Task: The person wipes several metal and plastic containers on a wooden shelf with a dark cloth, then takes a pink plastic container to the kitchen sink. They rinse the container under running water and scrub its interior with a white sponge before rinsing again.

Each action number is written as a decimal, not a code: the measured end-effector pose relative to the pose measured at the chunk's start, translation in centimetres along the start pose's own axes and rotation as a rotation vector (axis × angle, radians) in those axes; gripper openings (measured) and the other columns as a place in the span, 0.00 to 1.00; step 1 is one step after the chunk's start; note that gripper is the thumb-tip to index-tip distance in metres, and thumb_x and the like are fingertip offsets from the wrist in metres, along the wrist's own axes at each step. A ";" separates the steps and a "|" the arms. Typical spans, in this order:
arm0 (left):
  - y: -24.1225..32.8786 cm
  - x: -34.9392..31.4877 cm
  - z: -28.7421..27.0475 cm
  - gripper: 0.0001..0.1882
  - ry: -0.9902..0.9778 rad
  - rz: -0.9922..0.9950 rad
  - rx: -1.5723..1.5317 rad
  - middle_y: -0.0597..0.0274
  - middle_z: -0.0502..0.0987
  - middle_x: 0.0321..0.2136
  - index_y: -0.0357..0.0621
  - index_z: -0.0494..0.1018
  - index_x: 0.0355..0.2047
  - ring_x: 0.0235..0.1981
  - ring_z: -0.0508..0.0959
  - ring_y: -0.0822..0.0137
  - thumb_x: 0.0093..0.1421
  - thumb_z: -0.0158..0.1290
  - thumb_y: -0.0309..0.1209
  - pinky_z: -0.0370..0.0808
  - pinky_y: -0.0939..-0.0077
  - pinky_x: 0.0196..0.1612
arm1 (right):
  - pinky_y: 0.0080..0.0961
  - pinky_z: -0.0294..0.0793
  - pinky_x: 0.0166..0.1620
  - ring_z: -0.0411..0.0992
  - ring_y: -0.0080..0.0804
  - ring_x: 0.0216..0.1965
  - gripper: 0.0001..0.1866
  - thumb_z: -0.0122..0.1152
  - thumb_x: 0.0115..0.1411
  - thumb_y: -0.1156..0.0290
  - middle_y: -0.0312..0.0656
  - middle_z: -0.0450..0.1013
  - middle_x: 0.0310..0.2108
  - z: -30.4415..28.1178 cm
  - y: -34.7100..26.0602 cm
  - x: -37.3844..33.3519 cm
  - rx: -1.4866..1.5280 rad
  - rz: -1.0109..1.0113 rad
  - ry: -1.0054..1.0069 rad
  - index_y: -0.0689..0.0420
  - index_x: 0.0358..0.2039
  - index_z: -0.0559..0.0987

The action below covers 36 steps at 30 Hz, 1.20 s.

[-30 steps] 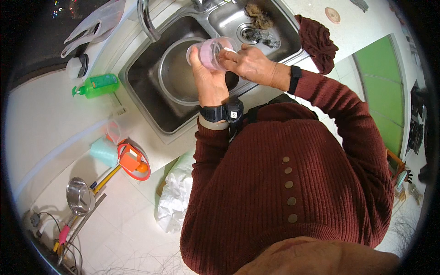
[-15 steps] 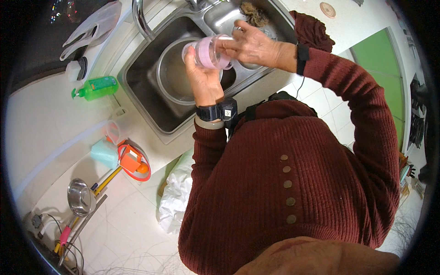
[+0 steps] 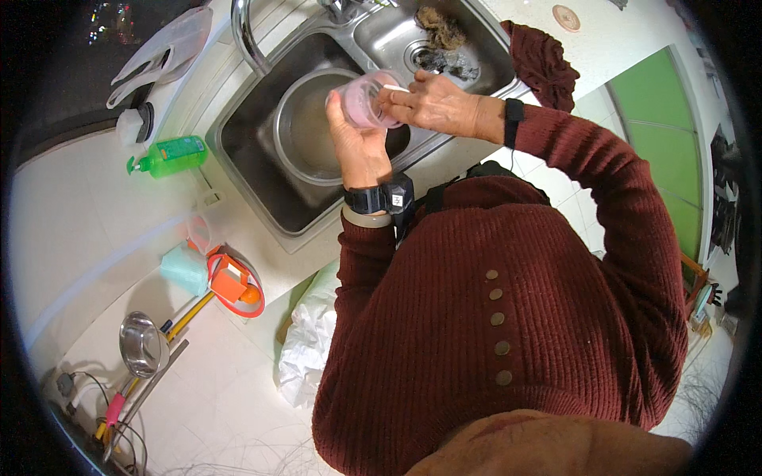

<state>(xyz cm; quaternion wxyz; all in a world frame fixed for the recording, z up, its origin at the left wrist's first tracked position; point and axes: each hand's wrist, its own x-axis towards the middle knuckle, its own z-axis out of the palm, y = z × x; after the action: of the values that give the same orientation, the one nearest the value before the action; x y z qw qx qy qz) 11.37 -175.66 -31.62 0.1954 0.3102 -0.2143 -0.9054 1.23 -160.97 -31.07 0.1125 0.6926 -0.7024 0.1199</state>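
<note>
My left hand (image 3: 361, 152) is closed around a clear pink-tinted cup (image 3: 359, 105), tilted with its mouth toward my right hand. The fingertips of my right hand (image 3: 444, 107) are bent together at the cup's mouth, pinching a small thin white thing (image 3: 396, 89) whose kind I cannot make out. Below the cup, a round metal basin (image 3: 278, 135) of cloudy water stands in the left bowl of the steel sink (image 3: 248, 163). In the right bowl lie a brownish tangled scrubber (image 3: 439, 28) and dark scraps (image 3: 446, 65) by the drain.
A faucet (image 3: 246, 36) arches over the sink's far left. On the counter are a green pump bottle (image 3: 175, 156), a clear plastic jug (image 3: 204, 222) and a dark red cloth (image 3: 540, 63). A metal ladle (image 3: 143, 345) and a red-rimmed basket (image 3: 260, 297) are lower left.
The cup has shifted slightly right and turned its mouth more toward me. My right hand has moved slightly left and down, its raised fingers now bent, with the white thing showing.
</note>
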 end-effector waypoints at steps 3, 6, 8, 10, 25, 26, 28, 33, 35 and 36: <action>-0.3 0.0 0.5 0.35 -0.059 0.112 -0.077 0.52 0.76 0.54 0.38 0.67 0.59 0.55 0.75 0.56 0.65 0.56 0.56 0.70 0.56 0.61 | 0.40 0.79 0.33 0.81 0.43 0.36 0.14 0.61 0.59 0.71 0.42 0.78 0.46 0.1 -1.4 1.1 0.337 0.262 0.188 0.55 0.46 0.79; 0.2 -0.5 0.6 0.34 -0.154 0.190 -0.022 0.52 0.76 0.54 0.39 0.67 0.59 0.54 0.76 0.56 0.66 0.56 0.54 0.71 0.56 0.61 | 0.43 0.80 0.36 0.80 0.52 0.38 0.17 0.63 0.60 0.71 0.47 0.78 0.47 -0.1 -3.6 2.6 0.582 0.363 0.383 0.58 0.50 0.78; 0.7 -0.4 0.6 0.32 -0.072 0.148 -0.032 0.53 0.76 0.51 0.39 0.67 0.57 0.53 0.76 0.55 0.65 0.57 0.53 0.74 0.56 0.58 | 0.43 0.80 0.35 0.80 0.52 0.39 0.19 0.63 0.58 0.72 0.47 0.78 0.48 -0.6 -3.7 2.9 0.631 0.306 0.340 0.59 0.51 0.78; 0.9 -0.5 0.4 0.32 -0.003 0.100 -0.033 0.53 0.76 0.50 0.39 0.68 0.56 0.52 0.76 0.55 0.64 0.58 0.52 0.75 0.57 0.56 | 0.37 0.76 0.42 0.81 0.37 0.37 0.19 0.64 0.57 0.70 0.40 0.79 0.50 -1.4 -2.6 2.4 0.301 0.234 0.071 0.53 0.50 0.81; 0.6 -0.8 1.2 0.29 0.037 0.118 0.077 0.55 0.77 0.46 0.40 0.69 0.53 0.47 0.79 0.57 0.63 0.55 0.52 0.78 0.60 0.51 | 0.38 0.74 0.52 0.80 0.41 0.44 0.27 0.58 0.52 0.82 0.38 0.77 0.55 -1.4 -3.4 1.2 0.657 0.360 -0.073 0.56 0.54 0.81; 0.5 -0.8 1.2 0.30 0.092 0.105 0.104 0.55 0.77 0.46 0.40 0.69 0.52 0.47 0.79 0.57 0.63 0.55 0.53 0.78 0.61 0.51 | 0.36 0.72 0.51 0.80 0.37 0.41 0.26 0.59 0.52 0.79 0.35 0.76 0.56 -1.7 -2.5 0.7 0.381 0.267 -0.116 0.55 0.54 0.81; 0.1 -0.9 1.3 0.28 0.076 0.135 0.117 0.56 0.77 0.47 0.41 0.69 0.53 0.48 0.79 0.58 0.64 0.55 0.51 0.77 0.60 0.53 | 0.33 0.68 0.50 0.78 0.28 0.35 0.26 0.61 0.53 0.75 0.28 0.74 0.57 -1.8 -0.1 0.3 -0.205 0.009 -0.217 0.51 0.54 0.82; 0.5 -0.4 1.7 0.29 0.000 0.152 0.122 0.59 0.76 0.47 0.43 0.68 0.54 0.48 0.78 0.61 0.64 0.55 0.53 0.75 0.63 0.54 | 0.31 0.68 0.45 0.78 0.29 0.31 0.20 0.60 0.54 0.75 0.34 0.72 0.63 -0.2 -1.6 0.4 -0.120 0.187 0.020 0.49 0.49 0.85; 0.7 -0.3 1.6 0.29 -0.034 0.165 0.121 0.59 0.76 0.47 0.42 0.68 0.54 0.48 0.78 0.61 0.64 0.55 0.53 0.76 0.63 0.54 | 0.31 0.69 0.41 0.78 0.31 0.32 0.24 0.60 0.53 0.78 0.37 0.71 0.64 0.6 -3.9 1.1 0.637 0.411 0.140 0.49 0.52 0.83; 0.8 -0.3 1.6 0.29 -0.034 0.155 0.119 0.59 0.76 0.47 0.42 0.68 0.54 0.48 0.78 0.61 0.64 0.55 0.53 0.76 0.63 0.53 | 0.31 0.70 0.40 0.79 0.31 0.33 0.23 0.61 0.53 0.78 0.37 0.72 0.62 0.6 -4.1 1.1 0.756 0.430 0.136 0.49 0.52 0.83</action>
<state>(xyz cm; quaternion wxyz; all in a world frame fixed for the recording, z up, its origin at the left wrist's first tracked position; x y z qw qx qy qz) 10.69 -175.74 -29.97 0.2424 0.2882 -0.2942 -0.8784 5.36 -162.25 -31.21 -0.1303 0.5136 -0.7283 0.4346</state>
